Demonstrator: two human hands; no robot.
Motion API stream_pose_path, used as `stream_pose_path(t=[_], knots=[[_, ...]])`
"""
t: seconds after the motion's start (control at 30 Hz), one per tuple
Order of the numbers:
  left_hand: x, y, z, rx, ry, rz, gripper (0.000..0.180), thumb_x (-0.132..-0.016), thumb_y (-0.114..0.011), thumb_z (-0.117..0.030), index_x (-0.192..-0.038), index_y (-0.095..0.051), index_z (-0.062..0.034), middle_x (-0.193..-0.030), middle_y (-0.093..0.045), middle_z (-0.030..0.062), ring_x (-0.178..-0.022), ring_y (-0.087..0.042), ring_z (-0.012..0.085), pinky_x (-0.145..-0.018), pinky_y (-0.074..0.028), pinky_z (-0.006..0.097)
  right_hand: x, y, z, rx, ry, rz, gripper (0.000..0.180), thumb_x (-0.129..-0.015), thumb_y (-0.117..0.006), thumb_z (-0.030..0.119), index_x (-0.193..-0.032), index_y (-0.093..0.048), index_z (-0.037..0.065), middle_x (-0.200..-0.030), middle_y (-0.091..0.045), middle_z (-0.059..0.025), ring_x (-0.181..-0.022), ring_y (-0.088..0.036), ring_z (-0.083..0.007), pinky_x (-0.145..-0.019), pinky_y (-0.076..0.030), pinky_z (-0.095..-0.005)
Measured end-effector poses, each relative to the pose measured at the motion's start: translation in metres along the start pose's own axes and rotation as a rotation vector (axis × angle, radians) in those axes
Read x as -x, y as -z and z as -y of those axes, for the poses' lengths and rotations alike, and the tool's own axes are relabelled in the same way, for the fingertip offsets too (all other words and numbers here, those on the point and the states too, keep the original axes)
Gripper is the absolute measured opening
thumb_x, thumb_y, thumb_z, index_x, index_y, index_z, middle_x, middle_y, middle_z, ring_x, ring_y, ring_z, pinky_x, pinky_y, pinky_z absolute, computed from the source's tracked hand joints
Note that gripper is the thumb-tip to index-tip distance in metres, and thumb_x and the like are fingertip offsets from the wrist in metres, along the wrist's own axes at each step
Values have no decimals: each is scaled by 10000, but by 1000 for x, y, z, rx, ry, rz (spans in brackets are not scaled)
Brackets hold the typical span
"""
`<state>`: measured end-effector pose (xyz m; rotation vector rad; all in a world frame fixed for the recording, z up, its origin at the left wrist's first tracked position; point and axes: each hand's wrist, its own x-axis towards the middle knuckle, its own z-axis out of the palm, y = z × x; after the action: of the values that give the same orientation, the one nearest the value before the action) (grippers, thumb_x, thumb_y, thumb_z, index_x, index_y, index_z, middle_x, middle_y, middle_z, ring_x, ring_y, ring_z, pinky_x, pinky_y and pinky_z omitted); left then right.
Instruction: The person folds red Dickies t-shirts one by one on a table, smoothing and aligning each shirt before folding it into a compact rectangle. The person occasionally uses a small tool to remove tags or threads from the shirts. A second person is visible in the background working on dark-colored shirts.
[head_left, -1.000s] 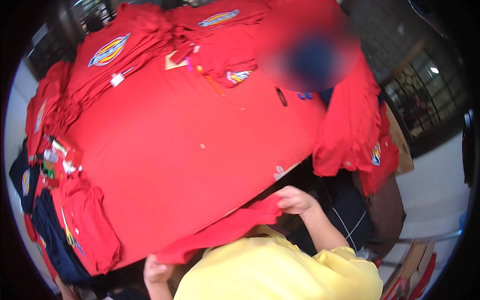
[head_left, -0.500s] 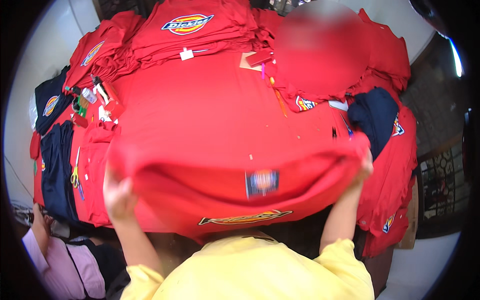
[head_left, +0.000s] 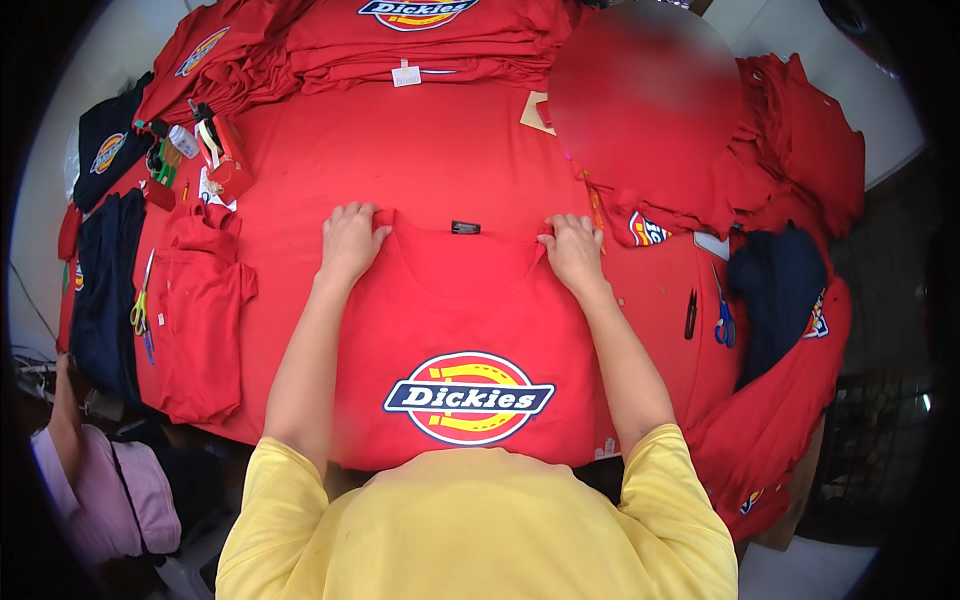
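A red shirt (head_left: 460,315) lies spread on the red-covered table in front of me, its neckline toward the far side. Across its chest is a large oval logo in yellow, red, white and navy. Inside the back of the neck sits a small dark label (head_left: 465,228). My left hand (head_left: 352,242) is closed on the shirt's left shoulder, fingers curled over the fabric edge. At the opposite shoulder, my right hand (head_left: 575,250) grips the fabric the same way. My yellow top hides the shirt's lower part.
Stacked red shirts (head_left: 440,55) line the back. On the left are yellow-handled scissors (head_left: 139,310), a folded red garment (head_left: 200,325) and a red tape dispenser (head_left: 232,172). Black thread snips (head_left: 691,314), blue-handled scissors (head_left: 725,328) and a navy garment (head_left: 775,290) lie right. A person in pink (head_left: 120,490) is lower left.
The shirt was lifted and stretched wide between my hands, its neck gaping. It now lies flat, logo up, and my hands have come closer together and farther up the table.
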<state>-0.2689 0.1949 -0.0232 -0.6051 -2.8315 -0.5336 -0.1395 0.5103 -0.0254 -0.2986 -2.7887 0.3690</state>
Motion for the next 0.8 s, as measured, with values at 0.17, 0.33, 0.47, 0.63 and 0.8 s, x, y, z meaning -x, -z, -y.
stream_pose_path(t=[0.17, 0.33, 0.47, 0.63, 0.8], knots=[[-29, -6, 15, 324, 90, -148, 207, -914, -583, -206, -997, -560, -18, -978, -610, 154, -924, -588, 380, -766, -471, 456, -30, 10, -13, -321, -27, -65, 207, -877, -624, 216, -1002, -581, 57, -968, -626, -91, -928, -602, -311, -785, -469, -425], [-19, -24, 29, 92, -100, -188, 180, -880, -613, -187, -991, -568, -52, -930, -599, 128, -884, -563, 335, -780, -444, 442, -34, 0, -45, -353, -90, 136, 231, -860, -660, 210, -990, -615, 25, -957, -619, -104, -880, -616, -239, -782, -487, -344], [-23, -13, -23, 32, -211, -340, 187, -824, -651, -142, -989, -601, -69, -911, -595, 115, -865, -550, 322, -783, -416, 446, -38, 5, -57, -856, -165, 327, 310, -870, -595, 12, -1177, -552, 0, -961, -582, -52, -890, -543, -107, -827, -440, -226], [0, -19, -142, 671, -373, 12, 303, -855, -665, -205, -1103, -611, -38, -1003, -585, 150, -903, -610, 319, -809, -504, 399, -29, 48, -8, -899, -153, 364, 443, -849, -529, -102, -1277, -472, 1, -1000, -578, -54, -944, -547, -97, -843, -444, -218], [-10, -16, -156, 680, -496, 254, 221, -865, -631, -129, -1052, -599, -15, -983, -575, 145, -877, -621, 327, -761, -518, 378, -14, 75, 23, -641, 55, 208, 292, -838, -594, -65, -1116, -516, -25, -975, -590, -93, -914, -594, -163, -813, -499, -280]])
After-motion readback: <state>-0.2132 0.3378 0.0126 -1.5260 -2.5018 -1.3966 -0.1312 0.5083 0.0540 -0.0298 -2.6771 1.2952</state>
